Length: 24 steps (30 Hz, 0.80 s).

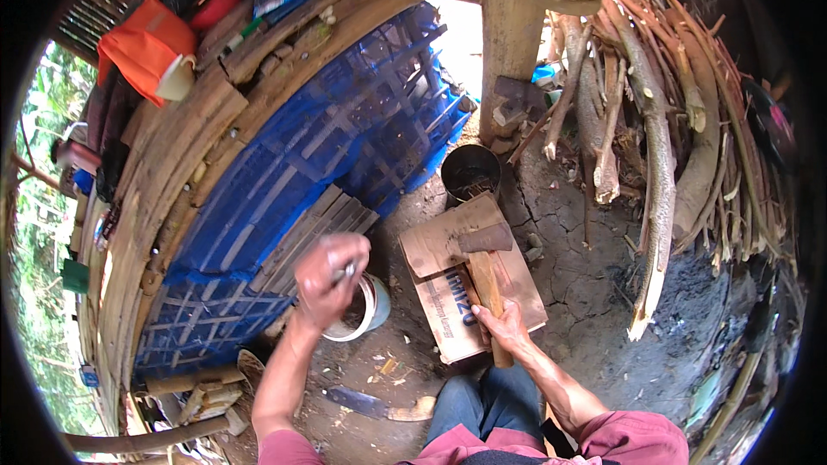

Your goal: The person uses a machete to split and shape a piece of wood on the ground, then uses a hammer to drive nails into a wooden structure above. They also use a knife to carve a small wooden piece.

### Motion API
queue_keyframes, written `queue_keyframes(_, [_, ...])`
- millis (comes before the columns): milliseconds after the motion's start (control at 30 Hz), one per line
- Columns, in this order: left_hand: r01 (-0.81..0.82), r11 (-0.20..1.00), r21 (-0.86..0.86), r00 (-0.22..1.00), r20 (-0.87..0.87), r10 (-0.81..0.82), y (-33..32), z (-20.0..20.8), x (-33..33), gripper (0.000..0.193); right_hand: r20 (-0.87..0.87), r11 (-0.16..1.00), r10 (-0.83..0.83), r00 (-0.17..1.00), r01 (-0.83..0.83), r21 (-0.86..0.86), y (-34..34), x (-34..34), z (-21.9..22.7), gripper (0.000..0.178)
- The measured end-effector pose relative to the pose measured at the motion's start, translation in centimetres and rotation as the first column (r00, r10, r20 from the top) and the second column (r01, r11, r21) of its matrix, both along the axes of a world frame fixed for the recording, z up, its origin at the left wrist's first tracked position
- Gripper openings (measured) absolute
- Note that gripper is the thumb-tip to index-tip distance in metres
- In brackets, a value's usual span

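Right hand [506, 327] grips an axe [486, 282] over cardboard [426, 245]; my left hand [327, 282] clenches a small blurred object [346, 270] near the bucket [379, 304].

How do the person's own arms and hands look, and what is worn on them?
Dusty-pink sleeves end above bare forearms. The left hand and right hand are ungloved. The left one is blurred, so finer details are unclear.

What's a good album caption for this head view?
Right hand grips a hatchet over folded cardboard; left hand clutches a small blurred object near a pale bucket.
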<state>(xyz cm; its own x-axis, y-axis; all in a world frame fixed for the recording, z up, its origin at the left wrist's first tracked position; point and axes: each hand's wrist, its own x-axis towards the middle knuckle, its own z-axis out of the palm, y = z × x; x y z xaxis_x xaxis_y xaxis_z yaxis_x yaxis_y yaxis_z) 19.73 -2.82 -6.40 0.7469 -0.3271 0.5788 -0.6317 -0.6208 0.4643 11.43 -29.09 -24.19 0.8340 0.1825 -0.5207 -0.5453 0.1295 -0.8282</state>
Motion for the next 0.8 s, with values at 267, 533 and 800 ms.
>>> queue_keyframes(267, [-0.259, 0.964, 0.061, 0.891, 0.4, 0.214, -4.4, 14.2, 16.8, 0.018, 0.077, 0.999, 0.039, 0.996, -0.042, 0.035, 0.2, -0.2, -0.6, 0.023])
queue_keyframes(533, [-0.277, 0.953, 0.121, 0.864, 0.466, 0.192, -3.3, 14.3, 24.2, 0.022, 0.137, 0.994, 0.108, 0.985, -0.107, -0.008, 0.2, -2.0, -1.1, 0.022])
queue_keyframes(800, [-0.321, 0.939, 0.121, 0.895, 0.362, 0.26, -4.2, 13.6, 23.8, 0.021, 0.093, 0.993, 0.062, 0.994, -0.071, 0.097, 0.7, -1.8, 3.1, 0.026])
